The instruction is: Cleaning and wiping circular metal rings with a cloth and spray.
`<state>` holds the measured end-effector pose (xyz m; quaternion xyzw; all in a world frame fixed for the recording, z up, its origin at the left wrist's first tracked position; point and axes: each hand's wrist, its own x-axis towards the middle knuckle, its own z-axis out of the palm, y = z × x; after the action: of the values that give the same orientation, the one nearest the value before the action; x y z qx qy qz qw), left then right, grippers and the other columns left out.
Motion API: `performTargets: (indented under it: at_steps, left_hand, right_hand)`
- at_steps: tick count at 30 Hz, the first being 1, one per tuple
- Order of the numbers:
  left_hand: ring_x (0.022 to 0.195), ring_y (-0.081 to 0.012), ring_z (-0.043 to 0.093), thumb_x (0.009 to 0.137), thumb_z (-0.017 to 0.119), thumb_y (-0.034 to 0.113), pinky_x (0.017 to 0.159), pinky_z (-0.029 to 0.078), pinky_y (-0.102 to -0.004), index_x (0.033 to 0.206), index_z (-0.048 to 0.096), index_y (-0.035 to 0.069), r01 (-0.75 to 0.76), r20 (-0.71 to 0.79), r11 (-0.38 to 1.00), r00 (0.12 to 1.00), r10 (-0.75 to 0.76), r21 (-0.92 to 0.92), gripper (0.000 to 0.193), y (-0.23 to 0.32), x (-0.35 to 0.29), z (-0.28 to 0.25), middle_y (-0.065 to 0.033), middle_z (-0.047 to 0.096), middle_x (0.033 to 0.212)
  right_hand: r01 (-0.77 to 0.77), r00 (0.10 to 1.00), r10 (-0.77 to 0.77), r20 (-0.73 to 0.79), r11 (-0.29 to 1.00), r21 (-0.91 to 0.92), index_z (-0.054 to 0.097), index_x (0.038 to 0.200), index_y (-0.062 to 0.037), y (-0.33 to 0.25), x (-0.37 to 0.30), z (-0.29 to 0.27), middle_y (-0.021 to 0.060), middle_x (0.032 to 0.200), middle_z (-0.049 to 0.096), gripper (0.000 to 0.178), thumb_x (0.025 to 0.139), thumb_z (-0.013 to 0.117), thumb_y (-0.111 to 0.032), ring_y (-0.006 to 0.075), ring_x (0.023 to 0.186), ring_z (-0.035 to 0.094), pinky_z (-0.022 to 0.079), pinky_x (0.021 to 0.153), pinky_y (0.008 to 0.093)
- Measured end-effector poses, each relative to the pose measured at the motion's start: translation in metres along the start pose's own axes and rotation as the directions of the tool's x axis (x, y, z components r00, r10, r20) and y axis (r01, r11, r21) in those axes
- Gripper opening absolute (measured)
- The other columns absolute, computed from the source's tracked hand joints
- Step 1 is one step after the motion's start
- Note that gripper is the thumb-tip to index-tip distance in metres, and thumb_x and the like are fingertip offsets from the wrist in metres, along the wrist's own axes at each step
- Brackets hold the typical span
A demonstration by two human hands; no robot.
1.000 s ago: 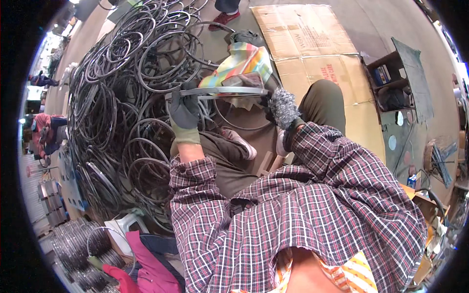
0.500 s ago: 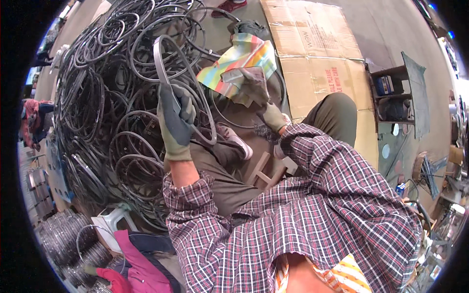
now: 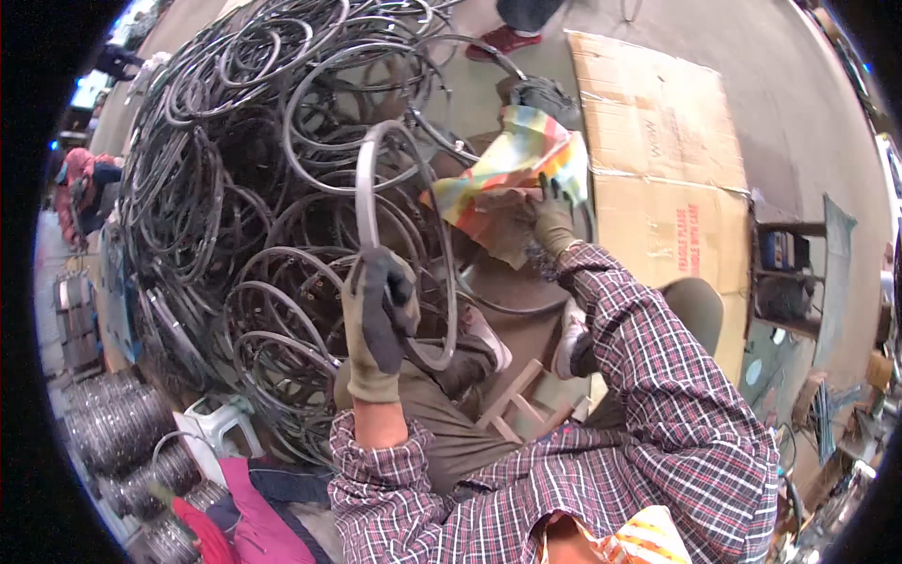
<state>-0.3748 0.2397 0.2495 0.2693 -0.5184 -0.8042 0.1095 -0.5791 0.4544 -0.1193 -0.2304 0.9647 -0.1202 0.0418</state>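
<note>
My left hand [image 3: 381,310], in a grey-and-beige work glove, is closed around a grey metal hoop [image 3: 366,193] that looks like a wheel rim. The hoop stands tilted upright above my lap, its far end over the pile. My right hand [image 3: 554,221], gloved too, rests at the edge of a striped multicoloured cloth [image 3: 526,150], its fingers stretched out and apart. A brown rag [image 3: 498,226] lies beside those fingers, over part of the striped cloth.
A large tangle of similar hoops [image 3: 207,179] fills the left. Flattened cardboard [image 3: 658,122] lies at right, beside a small open shelf [image 3: 787,273]. Between my legs stands a wooden frame [image 3: 512,399]. A white stool [image 3: 221,423] is at lower left; another person's red shoe [image 3: 507,42] is beyond.
My right hand has gone from gripping the brown rag's edge to lying with fingers spread at the striped cloth. My left hand still grips the hoop. The view has shifted.
</note>
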Motion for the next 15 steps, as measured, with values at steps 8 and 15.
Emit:
performTargets:
  at_steps: [8,15]
  left_hand:
    - [0.044,-0.0051,0.04,0.102,0.051,0.034,0.039,0.034,-0.021,0.091,0.053,0.007,0.147,-0.099,0.989,0.985,-0.145,0.012,0.029,-0.001,0.002,-0.006,-0.0017,0.052,0.074]
    - [0.042,-0.0048,0.042,0.099,0.057,0.034,0.038,0.032,-0.0199,0.085,0.055,0.007,0.139,-0.022,0.99,0.99,-0.139,-0.007,0.03,-0.008,0.019,0.01,0.0021,0.047,0.061]
  right_hand:
    - [0.207,0.966,-0.177,0.19,0.966,-0.154,0.067,0.116,-0.0136,-0.014,0.042,-0.029,0.015,0.147,0.042,0.038,0.087,0.063,-0.037,0.0373,0.13,0.045,0.042,0.1,0.0471]
    - [-0.089,0.994,-0.008,0.109,0.518,0.851,0.07,0.104,0.0005,0.025,0.067,-0.106,0.0086,0.096,0.071,0.028,0.085,0.07,-0.02,0.0189,0.087,0.067,0.052,0.078,0.0314]
